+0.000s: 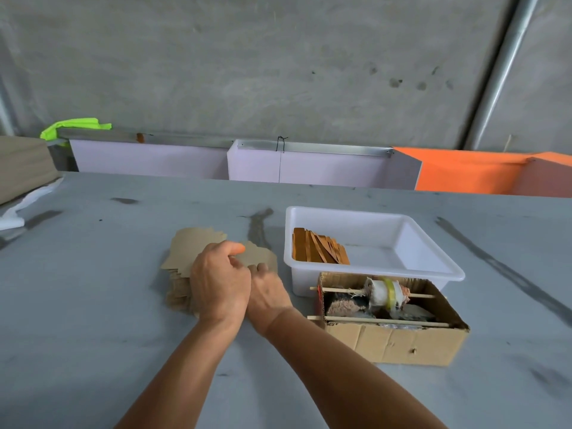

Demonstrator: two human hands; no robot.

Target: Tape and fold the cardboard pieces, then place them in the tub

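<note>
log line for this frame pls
stage: picking | both hands on cardboard stack | tub: folded pieces at left

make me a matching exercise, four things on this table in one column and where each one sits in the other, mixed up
Things:
1. white tub
2. tape roll
3. folded pieces
4. flat cardboard stack

Places:
A. under the two hands
B. left end of the tub
C. behind the cardboard box
D. on a stick in the cardboard box

Pairs: 1-C, 2-D, 3-B, 4-A
</note>
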